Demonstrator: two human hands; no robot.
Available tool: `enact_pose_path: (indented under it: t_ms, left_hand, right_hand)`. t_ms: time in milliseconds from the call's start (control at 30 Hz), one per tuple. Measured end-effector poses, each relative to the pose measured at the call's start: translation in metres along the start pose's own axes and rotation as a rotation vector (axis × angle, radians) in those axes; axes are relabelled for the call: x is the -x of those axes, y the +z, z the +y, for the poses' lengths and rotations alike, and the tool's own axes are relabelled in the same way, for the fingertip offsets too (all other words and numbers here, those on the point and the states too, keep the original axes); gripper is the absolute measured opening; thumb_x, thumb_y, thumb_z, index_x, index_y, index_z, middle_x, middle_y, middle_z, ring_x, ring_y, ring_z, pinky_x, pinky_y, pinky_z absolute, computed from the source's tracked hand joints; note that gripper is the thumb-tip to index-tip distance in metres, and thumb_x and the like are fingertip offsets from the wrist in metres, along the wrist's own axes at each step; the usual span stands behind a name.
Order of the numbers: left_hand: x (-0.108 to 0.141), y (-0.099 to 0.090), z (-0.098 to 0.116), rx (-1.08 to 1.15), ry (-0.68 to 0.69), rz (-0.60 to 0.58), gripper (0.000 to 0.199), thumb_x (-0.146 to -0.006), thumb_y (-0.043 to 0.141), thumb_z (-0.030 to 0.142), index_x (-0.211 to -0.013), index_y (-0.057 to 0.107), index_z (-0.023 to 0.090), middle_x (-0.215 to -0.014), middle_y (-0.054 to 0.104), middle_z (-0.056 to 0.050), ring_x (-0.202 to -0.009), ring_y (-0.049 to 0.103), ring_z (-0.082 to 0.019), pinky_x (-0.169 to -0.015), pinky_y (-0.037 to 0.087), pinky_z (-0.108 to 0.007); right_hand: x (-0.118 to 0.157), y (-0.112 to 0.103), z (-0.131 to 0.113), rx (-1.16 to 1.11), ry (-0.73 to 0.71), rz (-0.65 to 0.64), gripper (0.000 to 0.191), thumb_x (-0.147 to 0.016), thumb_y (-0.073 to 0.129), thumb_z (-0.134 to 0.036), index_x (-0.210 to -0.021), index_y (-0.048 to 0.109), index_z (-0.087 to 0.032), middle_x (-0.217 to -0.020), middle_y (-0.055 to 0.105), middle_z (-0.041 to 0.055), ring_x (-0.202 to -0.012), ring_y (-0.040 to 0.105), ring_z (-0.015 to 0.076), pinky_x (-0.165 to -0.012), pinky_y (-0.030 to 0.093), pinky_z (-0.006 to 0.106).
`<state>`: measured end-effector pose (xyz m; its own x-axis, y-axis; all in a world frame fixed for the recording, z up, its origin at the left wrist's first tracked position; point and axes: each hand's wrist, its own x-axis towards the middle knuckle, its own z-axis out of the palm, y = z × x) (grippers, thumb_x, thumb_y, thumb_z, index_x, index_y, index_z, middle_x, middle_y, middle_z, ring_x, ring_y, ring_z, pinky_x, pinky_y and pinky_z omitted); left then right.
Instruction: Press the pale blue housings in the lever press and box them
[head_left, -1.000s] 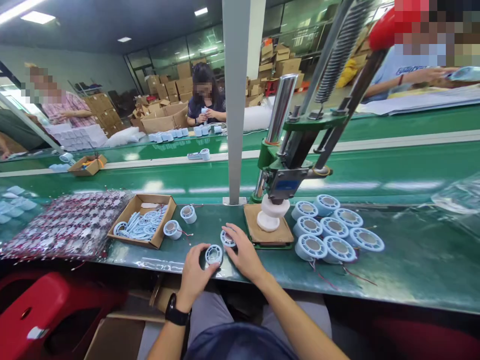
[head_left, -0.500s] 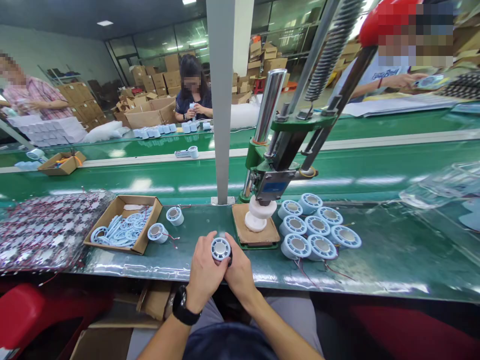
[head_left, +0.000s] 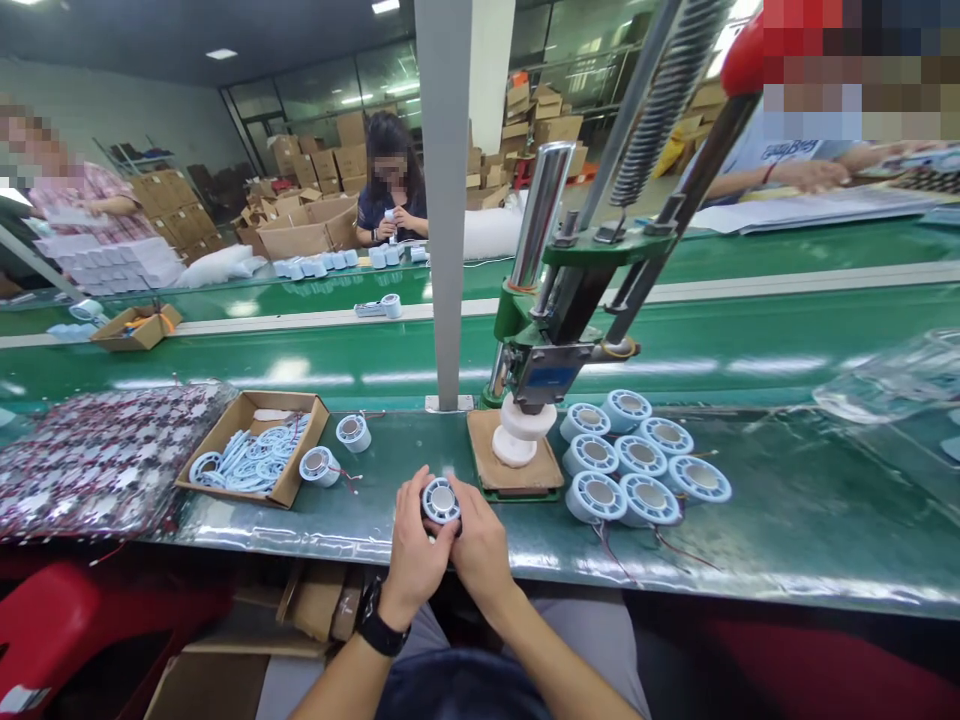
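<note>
Between my two hands, near the bench's front edge, is a round light-blue part (head_left: 441, 499) with a silver disc at its centre, face up. My left hand (head_left: 417, 545) wraps its left side, and my right hand (head_left: 478, 540) closes round its right side. To the right stands a green hand press with a white plastic head (head_left: 528, 415) above a brown pad (head_left: 486, 455). Right of the press, several similar blue parts (head_left: 640, 455) stand grouped, some with wires trailing. Two more blue parts, one of them here (head_left: 319, 466), sit left of my hands.
A cardboard box (head_left: 291, 490) of blue rings and a pile of wired plates (head_left: 105, 455) lie left. A grey post (head_left: 448, 250) rises behind the bench. People work across the green belt (head_left: 360, 345). A red stool (head_left: 67, 620) is lower left.
The view has shifted slightly, so the bench items appear a little further right. Both hands still hold the blue part. The hand of the person at upper right has moved.
</note>
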<state>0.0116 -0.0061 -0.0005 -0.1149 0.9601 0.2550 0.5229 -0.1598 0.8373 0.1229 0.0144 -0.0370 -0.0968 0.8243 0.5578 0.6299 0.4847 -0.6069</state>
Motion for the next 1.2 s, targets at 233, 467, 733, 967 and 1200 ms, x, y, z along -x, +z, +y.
enact_pose_path:
  t_ms: [233,467,733,967,1200]
  left_hand:
    - [-0.001,-0.001,0.004,-0.04,-0.037,-0.006,0.066,-0.079,0.061,0.013,-0.141,0.041,0.021,-0.132,0.056,-0.013,-0.125,0.051,-0.028,-0.11,0.039,-0.048]
    - [0.0,0.004,-0.015,0.032,-0.063,-0.098,0.054,-0.085,0.058,0.024,-0.137,0.046,0.017,-0.138,0.057,-0.015,-0.129,0.054,-0.027,-0.11,0.042,-0.046]
    - [-0.068,-0.002,0.03,0.11,-0.021,-0.204,0.054,-0.069,0.074,0.021,-0.122,0.063,0.017,-0.121,0.07,-0.009,-0.111,0.066,-0.026,-0.103,0.049,-0.042]
    - [-0.12,0.054,0.064,0.283,0.078,-0.29,0.049,-0.069,0.078,0.017,-0.116,0.065,0.015,-0.113,0.073,-0.009,-0.1,0.068,-0.024,-0.094,0.053,-0.038]
    - [-0.119,0.066,0.058,0.331,0.082,-0.431,0.051,-0.075,0.076,0.021,-0.123,0.062,0.015,-0.12,0.07,-0.011,-0.11,0.065,-0.026,-0.1,0.05,-0.041]
  right_hand:
    - [-0.001,0.0,0.0,0.019,-0.025,0.001,0.05,-0.093,0.053,-0.024,-0.14,0.045,-0.012,-0.116,0.064,0.0152,-0.101,0.066,0.0243,-0.085,0.059,0.038]
    - [-0.016,-0.042,0.0,0.163,-0.151,-0.317,0.059,-0.084,0.054,-0.013,-0.143,0.046,-0.014,-0.115,0.064,0.0131,-0.097,0.066,0.0249,-0.081,0.06,0.039]
    - [-0.203,-0.277,-0.079,0.484,-0.33,0.511,0.044,-0.095,0.054,-0.029,-0.132,0.055,-0.006,-0.133,0.05,0.0138,-0.134,0.043,0.0303,-0.117,0.031,0.049]
    - [-0.328,-0.269,-0.048,-0.097,-0.215,0.376,0.081,-0.092,0.003,-0.048,-0.112,0.052,0.013,-0.102,0.067,0.0075,-0.073,0.067,0.0011,-0.064,0.044,0.008]
    - [-0.322,-0.265,-0.052,-0.189,-0.184,0.358,0.086,-0.079,-0.011,-0.045,-0.096,0.05,0.013,-0.1,0.066,0.0087,-0.076,0.065,0.0035,-0.054,0.031,0.006]
